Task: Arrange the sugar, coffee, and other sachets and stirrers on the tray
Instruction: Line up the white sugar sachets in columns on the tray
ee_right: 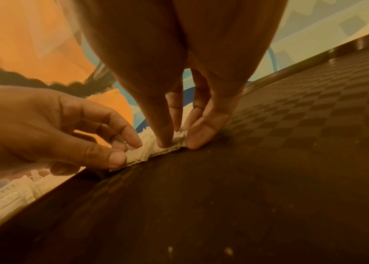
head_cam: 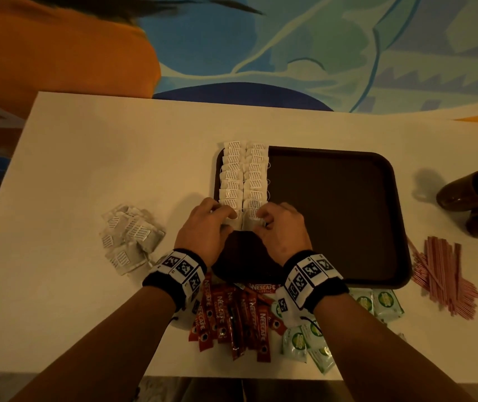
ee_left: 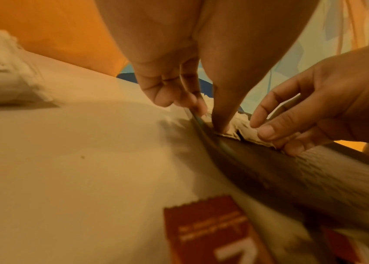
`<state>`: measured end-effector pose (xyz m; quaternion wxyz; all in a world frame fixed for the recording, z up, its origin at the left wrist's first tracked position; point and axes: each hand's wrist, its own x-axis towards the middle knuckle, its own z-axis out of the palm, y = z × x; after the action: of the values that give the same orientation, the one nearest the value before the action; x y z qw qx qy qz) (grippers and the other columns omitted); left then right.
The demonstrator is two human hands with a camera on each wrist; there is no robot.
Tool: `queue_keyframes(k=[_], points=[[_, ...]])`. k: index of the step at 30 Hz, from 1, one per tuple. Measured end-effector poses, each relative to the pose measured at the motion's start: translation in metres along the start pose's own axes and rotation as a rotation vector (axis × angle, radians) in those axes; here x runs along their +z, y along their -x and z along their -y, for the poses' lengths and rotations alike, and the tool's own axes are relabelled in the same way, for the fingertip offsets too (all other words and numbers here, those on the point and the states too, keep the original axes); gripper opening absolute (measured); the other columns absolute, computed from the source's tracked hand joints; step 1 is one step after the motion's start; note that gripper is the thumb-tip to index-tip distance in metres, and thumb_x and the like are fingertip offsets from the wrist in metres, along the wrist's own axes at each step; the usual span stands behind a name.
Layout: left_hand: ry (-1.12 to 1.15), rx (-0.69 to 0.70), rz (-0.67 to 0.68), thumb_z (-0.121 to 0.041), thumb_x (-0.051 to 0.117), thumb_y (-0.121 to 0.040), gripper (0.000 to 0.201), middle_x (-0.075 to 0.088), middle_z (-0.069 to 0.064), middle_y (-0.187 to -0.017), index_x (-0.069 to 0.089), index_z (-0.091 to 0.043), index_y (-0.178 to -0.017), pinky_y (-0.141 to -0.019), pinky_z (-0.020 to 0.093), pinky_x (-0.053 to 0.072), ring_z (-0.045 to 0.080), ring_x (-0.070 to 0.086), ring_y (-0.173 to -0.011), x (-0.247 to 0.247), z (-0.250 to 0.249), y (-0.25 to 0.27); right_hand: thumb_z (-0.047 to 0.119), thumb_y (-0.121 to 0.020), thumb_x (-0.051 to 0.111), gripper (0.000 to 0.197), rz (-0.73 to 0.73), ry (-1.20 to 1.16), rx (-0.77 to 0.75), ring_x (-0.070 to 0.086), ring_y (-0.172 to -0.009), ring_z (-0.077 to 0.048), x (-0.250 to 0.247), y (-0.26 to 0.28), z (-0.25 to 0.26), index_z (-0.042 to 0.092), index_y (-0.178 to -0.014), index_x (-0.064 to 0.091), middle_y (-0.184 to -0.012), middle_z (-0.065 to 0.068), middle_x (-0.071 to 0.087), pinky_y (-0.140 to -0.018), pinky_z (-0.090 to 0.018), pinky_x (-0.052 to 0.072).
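Observation:
A dark brown tray [head_cam: 333, 213] holds two columns of white tea bags [head_cam: 243, 175] along its left side. My left hand [head_cam: 226, 219] pinches the nearest tea bag [head_cam: 236, 224] of the left column at the tray's edge. In the left wrist view its thumb [ee_left: 220, 125] presses down on that bag. My right hand [head_cam: 261, 221] pinches the nearest tea bag [head_cam: 250, 223] of the right column. The right wrist view has its thumb and fingers [ee_right: 198, 139] bearing on the crumpled bag [ee_right: 156, 151] on the tray's chequered floor [ee_right: 269, 160].
Loose tea bags [head_cam: 130, 236] lie heaped left of the tray. Red Nescafe sticks [head_cam: 232, 317] and green sachets [head_cam: 313, 340] lie near the table's front edge under my wrists. Pink stirrers [head_cam: 443, 277] and two brown mugs [head_cam: 470, 190] are right of the tray.

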<state>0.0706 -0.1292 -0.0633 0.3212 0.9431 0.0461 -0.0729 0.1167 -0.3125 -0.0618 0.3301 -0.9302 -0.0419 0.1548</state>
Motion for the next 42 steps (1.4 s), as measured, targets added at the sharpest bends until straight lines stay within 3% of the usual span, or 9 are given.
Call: queue_keyframes(k=[4,9,14,19,22,29,35,42], points=[[0.036,0.001,-0.01,-0.019,0.068,-0.091,0.023,0.05,-0.003,-0.117,0.066,-0.03,-0.111,-0.086,0.042,0.054,0.021,0.054,-0.108,-0.002,0.0,0.003,0.021,-0.087,0.079,0.022,0.003,0.018,0.01,0.062,-0.087,-0.014,-0.001,0.002,0.001,0.023,-0.108,0.07,-0.105,0.002,0.055,-0.081,-0.035,0.06],[0.072,0.003,-0.048,-0.023,0.067,-0.093,0.022,0.048,-0.006,-0.114,0.065,-0.031,-0.113,-0.086,0.038,0.054,0.018,0.054,-0.106,-0.011,0.003,0.01,0.029,-0.09,0.076,0.033,-0.107,-0.048,0.097,0.063,-0.095,-0.013,-0.012,-0.012,0.003,0.018,-0.119,0.066,-0.113,0.001,0.058,-0.085,-0.033,0.059],[0.104,0.001,-0.078,-0.022,0.066,-0.093,0.023,0.048,-0.009,-0.112,0.063,-0.031,-0.115,-0.088,0.033,0.051,0.017,0.055,-0.104,-0.019,0.009,0.014,0.026,-0.093,0.071,0.052,-0.016,0.011,0.146,0.06,-0.114,-0.021,-0.024,-0.048,0.01,0.012,-0.14,0.054,-0.128,-0.005,0.057,-0.093,-0.033,0.055],[0.117,-0.022,-0.071,-0.019,0.062,-0.094,0.026,0.049,-0.008,-0.112,0.063,-0.032,-0.117,-0.087,0.037,0.053,0.017,0.055,-0.103,-0.023,0.011,0.015,0.032,-0.091,0.068,0.028,0.119,0.103,0.119,0.06,-0.112,-0.025,-0.019,-0.068,0.014,0.016,-0.114,0.066,-0.116,-0.007,0.064,-0.094,-0.041,0.054],[0.121,-0.027,-0.057,-0.019,0.061,-0.094,0.028,0.05,-0.008,-0.111,0.062,-0.033,-0.117,-0.088,0.04,0.054,0.017,0.056,-0.105,-0.023,0.013,0.017,0.028,-0.091,0.066,0.022,0.139,0.079,0.079,0.061,-0.11,-0.025,-0.014,-0.066,0.016,0.017,-0.11,0.068,-0.109,-0.005,0.067,-0.096,-0.045,0.055],[0.128,-0.036,-0.069,-0.018,0.061,-0.095,0.027,0.05,-0.008,-0.11,0.062,-0.034,-0.116,-0.088,0.035,0.053,0.015,0.055,-0.1,-0.025,0.017,0.023,0.031,-0.09,0.07,0.029,0.093,0.093,0.105,0.061,-0.11,-0.025,-0.016,-0.073,0.014,0.016,-0.114,0.065,-0.117,-0.008,0.062,-0.093,-0.04,0.056],[0.121,-0.043,-0.098,-0.021,0.061,-0.095,0.024,0.051,-0.01,-0.107,0.063,-0.035,-0.115,-0.078,0.03,0.054,0.011,0.056,-0.09,-0.029,0.02,0.031,0.034,-0.091,0.071,0.032,0.088,0.092,0.121,0.059,-0.114,-0.026,-0.022,-0.089,0.018,0.015,-0.115,0.063,-0.121,-0.009,0.062,-0.095,-0.038,0.053],[0.101,-0.044,-0.129,-0.017,0.063,-0.095,0.027,0.052,-0.011,-0.106,0.065,-0.034,-0.115,-0.069,0.012,0.038,-0.005,0.05,-0.08,-0.034,0.027,0.041,0.036,-0.092,0.07,0.037,0.128,0.082,0.087,0.062,-0.113,-0.025,-0.026,-0.094,0.028,0.019,-0.125,0.067,-0.119,-0.004,0.068,-0.099,-0.043,0.054]])
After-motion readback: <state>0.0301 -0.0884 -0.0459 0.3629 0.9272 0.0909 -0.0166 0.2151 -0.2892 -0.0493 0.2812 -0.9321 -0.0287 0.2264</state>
